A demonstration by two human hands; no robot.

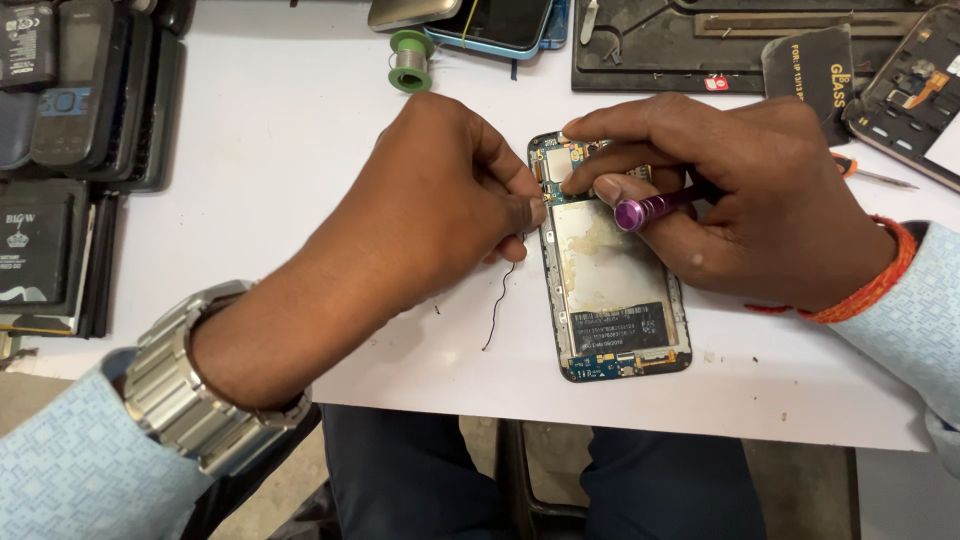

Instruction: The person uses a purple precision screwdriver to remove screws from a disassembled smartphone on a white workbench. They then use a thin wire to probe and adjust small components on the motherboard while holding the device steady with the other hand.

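Opened phone (612,290) lying back-off on white table (280,150), near centre. Your right hand (740,200) gripping purple screwdriver (655,208), tip working at far-end circuit board (560,160). Your left hand (450,190) pinching thin black wire (500,305) at phone's left edge. Next likely needing steady, upright driver pressure.

Bright, even overhead light on the white table (300,150), soft shadows, sharp focus, slight edge stretch.

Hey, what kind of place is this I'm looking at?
Most likely a phone repair bench. An opened phone lies on the white table, with the right hand working a purple screwdriver at its board. Old handsets and batteries are stacked at the left, and a solder spool sits nearby.
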